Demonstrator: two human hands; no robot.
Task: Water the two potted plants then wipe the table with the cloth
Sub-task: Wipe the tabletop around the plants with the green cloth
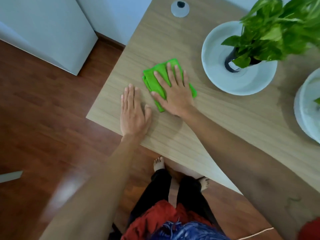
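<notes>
A folded bright green cloth (152,76) lies on the wooden table (225,118) near its left end. My right hand (173,89) presses flat on the cloth, fingers spread. My left hand (134,111) rests flat on the bare table just left of the cloth, near the table's corner. One potted plant (270,32) with green leaves stands in a dark pot on a pale round dish (225,80) at the upper right. A second pale dish (304,110) with a bit of green leaf is cut off by the right edge.
A round cable grommet (180,7) sits in the table's far edge. A white cabinet (48,32) stands on the dark wooden floor at the left. My feet and legs show below the table's near edge.
</notes>
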